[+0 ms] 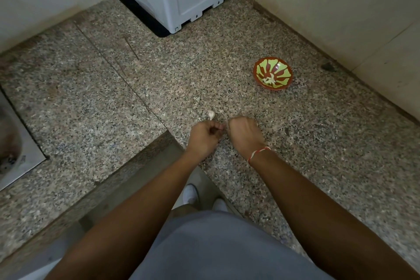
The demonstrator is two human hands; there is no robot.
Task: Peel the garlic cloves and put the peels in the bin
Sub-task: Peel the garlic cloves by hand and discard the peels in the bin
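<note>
- The left hand point(205, 135) and the right hand point(244, 132) are held close together just above the speckled stone counter point(95, 107), both with fingers curled inward.
- What is pinched between them cannot be made out; a garlic clove is presumably being worked there, but it is hidden by the fingers, so the grip itself cannot be confirmed.
- One unpeeled garlic clove point(211, 115) is seen lying on the counter just beyond the left hand, apart from it.
- A red and green bowl point(272, 74) is placed well to the right and farther back, with a few pale pieces in its bottom; whether these are cloves or skins cannot be told.
- No bin is seen anywhere, so skins would have to be carried out of view, and some could be dropped on the way.
- Thin skins could be lost against the speckled counter, whose pattern would hide them and leave the clearing incomplete.
- The loose clove could be knocked by the left hand and rolled toward the counter's inner edge, close below the hands, and dropped to the floor.
- A slippery peeled clove could be squeezed out of the fingers if it is pinched too hard.
- Skins and cloves could be mixed in the bowl if both are dropped there.
</note>
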